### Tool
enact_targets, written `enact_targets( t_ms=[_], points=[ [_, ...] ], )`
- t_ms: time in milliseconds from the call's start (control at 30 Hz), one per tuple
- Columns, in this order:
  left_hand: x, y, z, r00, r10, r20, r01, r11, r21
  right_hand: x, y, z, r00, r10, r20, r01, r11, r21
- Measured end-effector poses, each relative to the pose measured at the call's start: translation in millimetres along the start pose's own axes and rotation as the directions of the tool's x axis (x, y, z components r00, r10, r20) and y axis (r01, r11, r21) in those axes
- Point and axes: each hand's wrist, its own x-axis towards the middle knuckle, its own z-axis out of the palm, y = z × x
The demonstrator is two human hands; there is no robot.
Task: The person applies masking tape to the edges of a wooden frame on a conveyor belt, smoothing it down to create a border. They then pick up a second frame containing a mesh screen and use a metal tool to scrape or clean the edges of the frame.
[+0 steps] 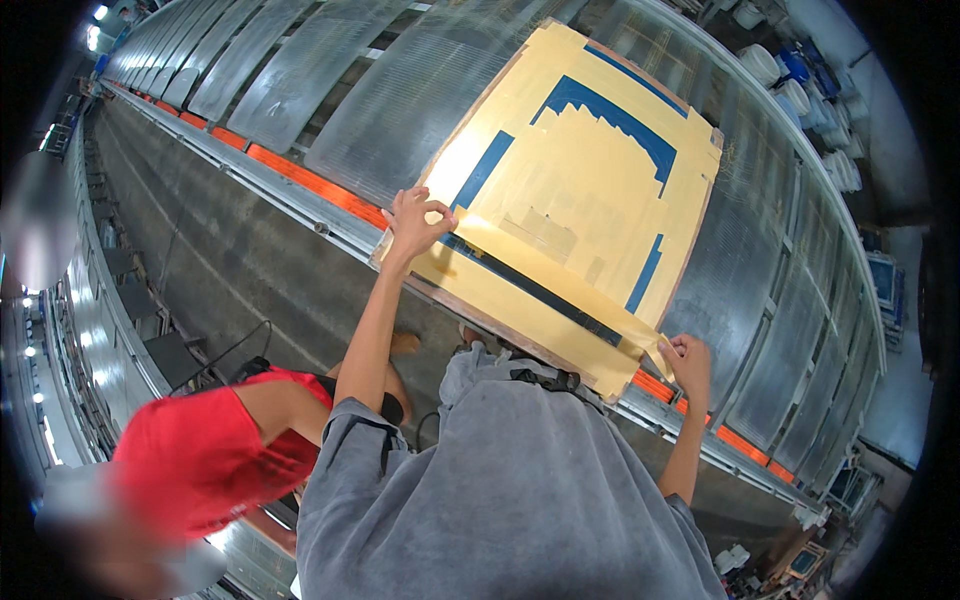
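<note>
A strip of yellow masking tape point(560, 275) is stretched between my two hands across the near part of a flat screen-printing frame point(484, 172). My left hand point(416, 222) pinches one end between thumb and forefinger at the frame's left edge, its other fingers raised. At the near right corner, my right hand point(688, 362) grips the other end, which is bent and twisted upward. Yellow tape covers most of the frame's face, leaving blue patches bare. Just on the near side of the strip runs a long dark band point(545, 293). Whether the strip's middle touches the surface, I cannot tell.
Beneath the frame lies a long metal table with clear, ribbed panels point(390, 125) and an orange-marked rail point(310, 182) along its near edge. A person in a red shirt point(215, 450) is close at my left. White buckets point(760, 65) stand at the far right.
</note>
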Motion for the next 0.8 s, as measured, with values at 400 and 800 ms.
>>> enact_targets(
  t_ms=[400,800],
  points=[
    [-2,-12,23,0.991,-0.002,-0.132,0.007,0.999,0.034,16,2,11,0.999,0.039,-0.025,-0.041,0.995,-0.087],
    [2,-17,28,0.989,0.006,-0.147,0.002,0.999,0.050,30,16,17,0.999,-0.020,-0.037,0.011,0.976,-0.218]
  ],
)
